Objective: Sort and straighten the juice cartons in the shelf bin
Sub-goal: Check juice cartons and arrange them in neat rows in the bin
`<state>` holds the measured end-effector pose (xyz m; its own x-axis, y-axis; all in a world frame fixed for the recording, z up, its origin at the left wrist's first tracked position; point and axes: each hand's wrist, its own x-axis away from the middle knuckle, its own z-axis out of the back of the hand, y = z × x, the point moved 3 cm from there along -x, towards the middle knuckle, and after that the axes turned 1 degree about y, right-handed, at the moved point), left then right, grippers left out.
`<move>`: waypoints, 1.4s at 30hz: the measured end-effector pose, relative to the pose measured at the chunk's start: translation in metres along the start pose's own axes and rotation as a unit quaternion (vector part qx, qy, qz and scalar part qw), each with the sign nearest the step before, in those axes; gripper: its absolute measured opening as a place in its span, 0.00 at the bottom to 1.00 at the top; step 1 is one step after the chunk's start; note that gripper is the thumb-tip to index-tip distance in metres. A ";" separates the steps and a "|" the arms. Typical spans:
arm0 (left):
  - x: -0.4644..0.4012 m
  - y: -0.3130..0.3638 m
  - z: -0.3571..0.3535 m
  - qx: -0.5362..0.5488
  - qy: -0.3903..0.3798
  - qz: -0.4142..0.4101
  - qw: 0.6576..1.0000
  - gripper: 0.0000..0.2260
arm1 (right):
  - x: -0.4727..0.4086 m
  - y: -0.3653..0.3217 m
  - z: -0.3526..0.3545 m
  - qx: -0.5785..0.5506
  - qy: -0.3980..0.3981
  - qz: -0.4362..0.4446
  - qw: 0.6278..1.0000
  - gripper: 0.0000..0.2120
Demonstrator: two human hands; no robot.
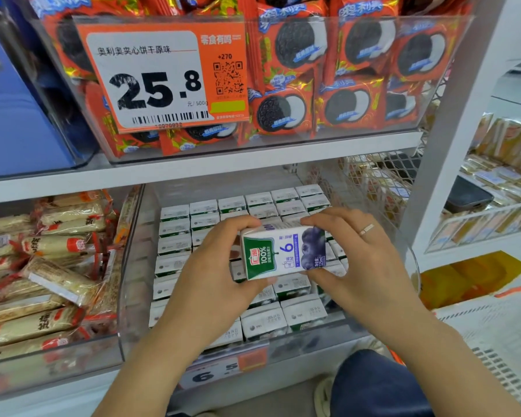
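Note:
A small white juice carton (pixel 283 252) with a green label and blueberry picture lies on its side above the bin, held between both hands. My left hand (pixel 214 266) grips its green end with thumb and fingers. My right hand (pixel 361 254), with a ring on one finger, grips the blueberry end. Below them, several white-topped cartons (pixel 193 224) stand upright in rows inside the clear plastic shelf bin (pixel 127 296). Parts of the middle rows are hidden behind my hands.
A clear bin of wrapped snack bars (pixel 42 266) sits left of the carton bin. The shelf above carries red cookie packs (pixel 328 73) behind an orange price tag (pixel 163 76). A wire mesh divider (pixel 373 182) bounds the right side. A white crate (pixel 500 332) stands at lower right.

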<state>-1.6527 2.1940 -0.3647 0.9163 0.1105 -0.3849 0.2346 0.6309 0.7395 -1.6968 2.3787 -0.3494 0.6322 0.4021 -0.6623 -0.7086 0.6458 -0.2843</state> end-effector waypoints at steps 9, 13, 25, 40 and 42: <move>0.000 0.002 -0.001 -0.048 0.050 -0.048 0.996 0.32 | 0.000 -0.006 0.001 -0.028 0.036 -0.004 0.999 0.25; 0.000 -0.002 0.000 -0.077 0.041 -0.053 0.995 0.31 | 0.001 -0.008 0.005 -0.027 0.020 0.021 0.999 0.23; -0.001 -0.003 -0.006 -0.120 0.020 -0.054 0.991 0.30 | 0.005 -0.034 -0.007 -0.138 -0.002 0.022 0.990 0.26; 0.000 0.002 0.001 -0.130 0.106 -0.059 0.984 0.34 | 0.005 -0.022 -0.005 -0.098 0.027 0.055 0.993 0.32; 0.000 0.003 0.000 -0.123 0.108 -0.062 0.985 0.34 | 0.005 -0.022 -0.005 -0.083 0.034 0.063 0.994 0.32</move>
<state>-1.6521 2.1958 -0.3618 0.7885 0.1645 -0.5926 0.2314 0.8134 0.5337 -1.6792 2.3632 -0.3494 0.5167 0.4252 -0.7431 -0.8263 0.4748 -0.3029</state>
